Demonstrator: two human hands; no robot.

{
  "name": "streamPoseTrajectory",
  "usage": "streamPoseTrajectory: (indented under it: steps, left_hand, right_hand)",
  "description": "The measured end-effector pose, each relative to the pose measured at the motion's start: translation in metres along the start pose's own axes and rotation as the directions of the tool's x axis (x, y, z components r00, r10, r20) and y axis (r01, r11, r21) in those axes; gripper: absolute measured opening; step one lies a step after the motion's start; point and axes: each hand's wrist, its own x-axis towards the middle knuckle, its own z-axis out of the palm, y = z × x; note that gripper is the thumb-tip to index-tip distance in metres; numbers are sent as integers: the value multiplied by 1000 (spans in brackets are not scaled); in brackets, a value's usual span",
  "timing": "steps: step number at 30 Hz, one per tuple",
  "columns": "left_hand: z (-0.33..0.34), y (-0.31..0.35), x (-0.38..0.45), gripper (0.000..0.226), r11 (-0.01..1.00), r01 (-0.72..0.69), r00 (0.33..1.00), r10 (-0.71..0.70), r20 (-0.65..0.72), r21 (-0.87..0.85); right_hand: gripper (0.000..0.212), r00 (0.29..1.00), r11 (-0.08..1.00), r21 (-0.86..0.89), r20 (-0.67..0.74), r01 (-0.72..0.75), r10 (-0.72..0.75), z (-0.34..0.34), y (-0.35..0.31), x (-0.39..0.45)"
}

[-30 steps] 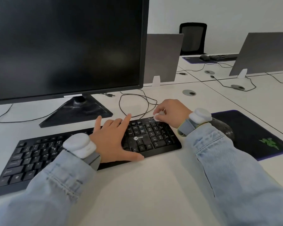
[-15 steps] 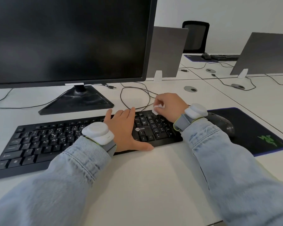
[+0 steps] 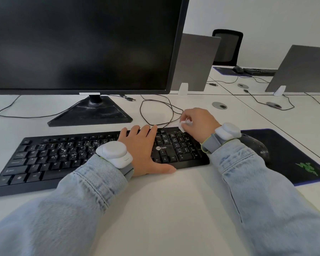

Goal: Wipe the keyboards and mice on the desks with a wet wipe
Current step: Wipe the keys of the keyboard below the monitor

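White wet wipe (image 3: 182, 126), crumpled small, sits pinched in the curled fingers (image 3: 187, 115) of your right hand (image 3: 199, 122), at the far right corner of the flat black plastic keyboard (image 3: 67, 157), over the numeric pad. Your left hand (image 3: 143, 146) lies flat on the keys just left of that pad, its fingers straight and close together, thumb stretched along the front edge, pinning the board to the smooth white desk (image 3: 174, 209).

Compared with 1 second ago, the wipe has hardly travelled: it was already at that corner. What moved is the left hand, which has slid right along the keys, from a looser spread to a flatter press. My reading is that you are scrubbing 1 stubborn spot or the corner edge, so the numeric pad is in hand while the long left stretch of keys, speckled with pale marks, looks unwiped.

Your dark rounded mouse (image 3: 257, 146) rests on the black mat with a green logo (image 3: 303, 159), partly hidden behind your right wrist and its white band; only its right half shows. Most of the wipe is buried under the fingers, so how it meets the keys is unclear. A 2nd keyboard and mouse on the far desk are too small to judge.
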Motion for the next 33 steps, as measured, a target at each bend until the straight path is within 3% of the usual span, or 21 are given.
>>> streamPoseTrajectory:
  steps: [3,6,9,13,16,21,29,33]
  left_hand:
    - [1,0,-1,142,1000,5,1000,-5,-3,-1]
    - [2,1,-1,141,1000,15,1000,-15,-10,11]
    - [1,1,-1,143,1000,20,1000,-20,-4,11]
    - [-2,1,-1,144,1000,19,1000,-19,23,-5]
    - [-2,1,-1,142,1000,19,999,-18,32,-5]
    - [-1,1,0,140,1000,19,999,-20,26,4]
    - [-2,1,0,140,1000,20,999,-19,30,-11]
    - [-1,1,0,140,1000,16,1000,-16,23,-4]
  right_hand:
    - [9,994,994,70,-73,81,-76,-1,-4,0]
    - [8,985,980,102,-25,173,-171,2,-16,-3]
    - [10,988,988,60,56,142,-146,4,-16,-4]
    - [12,999,999,-11,10,34,-34,-1,-5,-2]
    - [10,995,993,67,-28,93,-92,0,-8,-2]
    - [9,975,973,87,45,212,-216,5,-21,-6]
    - [8,991,993,-24,65,119,-117,-6,-5,-3]
    - [6,983,981,50,1,186,-186,-2,-14,-3]
